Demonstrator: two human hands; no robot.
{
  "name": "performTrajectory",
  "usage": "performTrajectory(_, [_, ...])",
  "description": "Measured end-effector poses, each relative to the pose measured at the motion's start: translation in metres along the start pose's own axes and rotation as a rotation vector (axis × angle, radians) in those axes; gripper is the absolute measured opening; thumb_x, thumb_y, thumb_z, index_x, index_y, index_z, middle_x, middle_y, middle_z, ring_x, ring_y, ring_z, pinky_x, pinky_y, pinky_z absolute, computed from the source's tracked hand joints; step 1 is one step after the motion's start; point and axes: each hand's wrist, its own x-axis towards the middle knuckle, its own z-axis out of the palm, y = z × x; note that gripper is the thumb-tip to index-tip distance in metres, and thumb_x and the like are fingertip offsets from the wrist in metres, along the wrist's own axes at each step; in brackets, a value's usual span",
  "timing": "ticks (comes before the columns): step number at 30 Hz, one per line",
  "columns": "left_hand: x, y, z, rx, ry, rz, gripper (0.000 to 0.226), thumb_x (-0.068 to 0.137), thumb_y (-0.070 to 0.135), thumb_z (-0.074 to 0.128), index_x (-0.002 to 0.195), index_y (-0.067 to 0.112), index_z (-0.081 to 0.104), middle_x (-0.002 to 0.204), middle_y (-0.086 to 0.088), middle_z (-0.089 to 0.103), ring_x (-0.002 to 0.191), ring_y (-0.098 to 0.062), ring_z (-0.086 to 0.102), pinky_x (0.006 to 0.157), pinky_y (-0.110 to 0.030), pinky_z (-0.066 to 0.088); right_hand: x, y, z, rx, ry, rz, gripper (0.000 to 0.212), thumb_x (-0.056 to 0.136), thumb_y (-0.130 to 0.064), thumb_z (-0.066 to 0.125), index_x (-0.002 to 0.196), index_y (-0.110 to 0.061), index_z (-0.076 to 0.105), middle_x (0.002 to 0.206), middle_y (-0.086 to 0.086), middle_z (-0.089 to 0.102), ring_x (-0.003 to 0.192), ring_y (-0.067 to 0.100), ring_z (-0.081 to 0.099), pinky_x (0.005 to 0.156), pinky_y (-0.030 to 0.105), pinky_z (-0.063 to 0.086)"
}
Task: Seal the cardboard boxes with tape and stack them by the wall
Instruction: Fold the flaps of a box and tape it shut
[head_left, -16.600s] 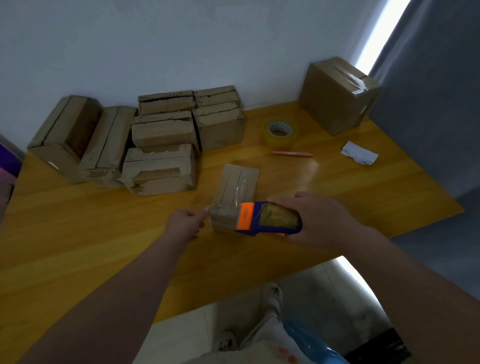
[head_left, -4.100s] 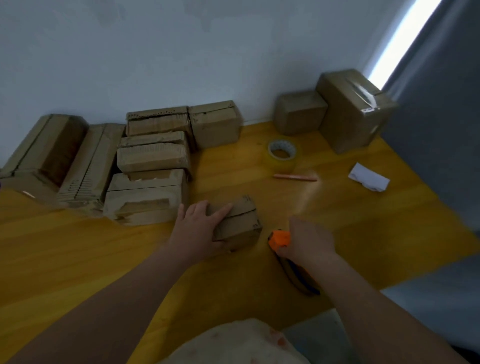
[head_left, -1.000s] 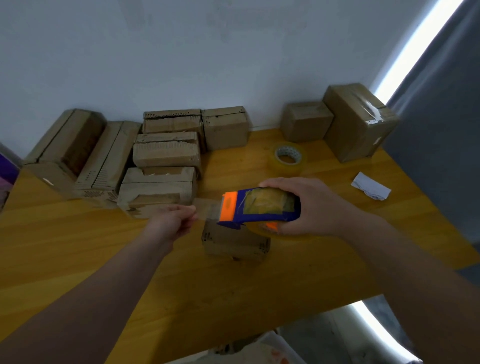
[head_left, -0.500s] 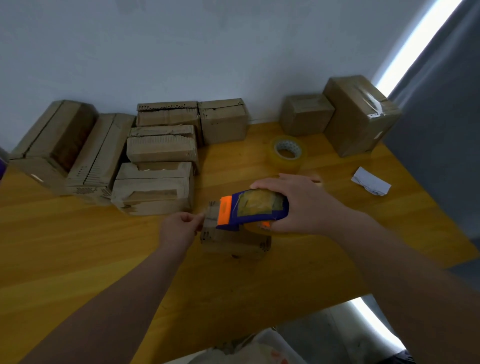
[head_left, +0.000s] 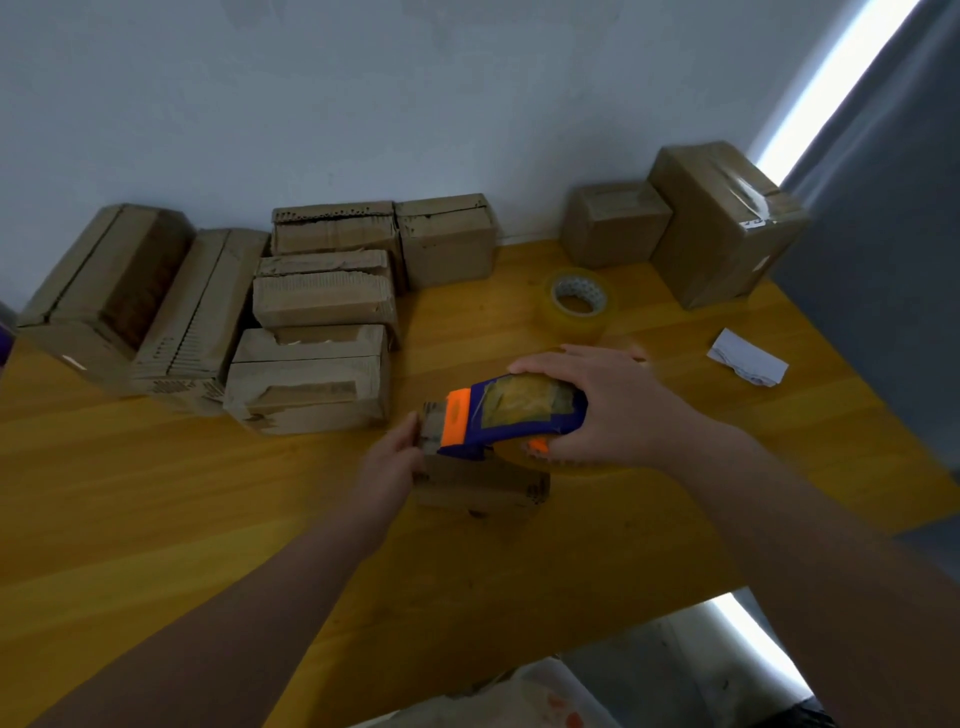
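The box (head_left: 483, 488) lies on the table (head_left: 156, 493), near its front edge and about midway across. The dispenser (head_left: 511, 415) sits on top of it and hides most of its lid. The right hand (head_left: 613, 410) grips the dispenser from above, fingers over the far side and thumb under the near side, with the orange end pointing left. The left hand (head_left: 387, 467) holds the left end of the box with its thumb raised against the cardboard. The other fingers are hidden behind the box, and the blur leaves it unclear whether they also pinch tape.

Just behind and left of the box is a pile (head_left: 311, 374) of torn, unsealed boxes, stepped back toward the wall (head_left: 363, 104). Its front one is near the left hand. Two long boxes (head_left: 104, 280) lean at the far left, and a squarer one (head_left: 447, 239) stands against the wall beside the pile.

Behind the right hand a spare roll (head_left: 576, 306) of clear tape lies flat, between the box and the back right corner. In that corner two taped boxes touch, a small one (head_left: 615, 223) and a taller one (head_left: 724, 223), beside a grey curtain (head_left: 893, 208). A crumpled paper (head_left: 748, 358) lies near the right edge, well apart from the hands.
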Motion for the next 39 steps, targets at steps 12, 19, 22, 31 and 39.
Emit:
performTrajectory(12, [0.032, 0.017, -0.007, 0.843, -0.295, 0.474, 0.118, 0.057, 0.042, 0.088, 0.152, 0.026, 0.02, 0.157, 0.008, 0.021, 0.145, -0.016, 0.017, 0.117, -0.047, 0.023, -0.005, 0.006, 0.0, 0.034, 0.014, -0.022, 0.073, 0.077, -0.036, 0.078, 0.14, -0.04, 0.042, 0.136, -0.005, 0.049, 0.129, 0.015, 0.038, 0.083, 0.019, 0.021])
performTrajectory(19, [0.045, 0.012, -0.011, 0.954, -0.278, 0.526, 0.105, 0.049, 0.068, 0.079, 0.142, 0.039, 0.038, 0.144, 0.017, 0.037, 0.133, -0.014, 0.035, 0.106, -0.048, 0.039, -0.006, 0.011, 0.003, 0.105, 0.016, -0.108, 0.071, 0.074, -0.036, 0.081, 0.136, -0.031, 0.049, 0.121, -0.008, 0.059, 0.107, 0.008, 0.054, 0.094, 0.033, 0.048])
performTrajectory(22, [0.048, 0.013, -0.014, 1.001, -0.27, 0.513, 0.107, 0.047, 0.076, 0.071, 0.142, 0.041, 0.036, 0.145, 0.019, 0.036, 0.133, -0.013, 0.036, 0.105, -0.048, 0.04, -0.003, 0.012, -0.002, 0.08, -0.031, -0.155, 0.069, 0.075, -0.034, 0.079, 0.137, -0.027, 0.048, 0.119, -0.005, 0.061, 0.104, 0.012, 0.058, 0.091, 0.035, 0.05])
performTrajectory(31, [0.034, 0.033, -0.008, 1.222, -0.301, 0.524, 0.102, 0.065, 0.065, 0.068, 0.149, 0.026, 0.025, 0.152, 0.004, 0.028, 0.14, -0.018, 0.02, 0.113, -0.038, 0.024, -0.04, 0.061, -0.018, -0.009, -0.052, -0.023, 0.064, 0.074, -0.045, 0.079, 0.131, -0.041, 0.05, 0.102, -0.03, 0.051, 0.094, -0.009, 0.05, 0.07, 0.008, 0.036])
performTrajectory(39, [0.038, 0.039, -0.006, 1.217, -0.386, 0.501, 0.119, 0.05, 0.081, 0.049, 0.15, 0.021, 0.023, 0.151, -0.001, 0.024, 0.138, -0.02, 0.02, 0.114, -0.036, 0.022, -0.065, 0.078, -0.013, 0.247, 0.095, 0.133, 0.065, 0.068, -0.021, 0.086, 0.117, -0.044, 0.051, 0.099, -0.026, 0.053, 0.088, -0.022, 0.049, 0.069, 0.004, 0.042])
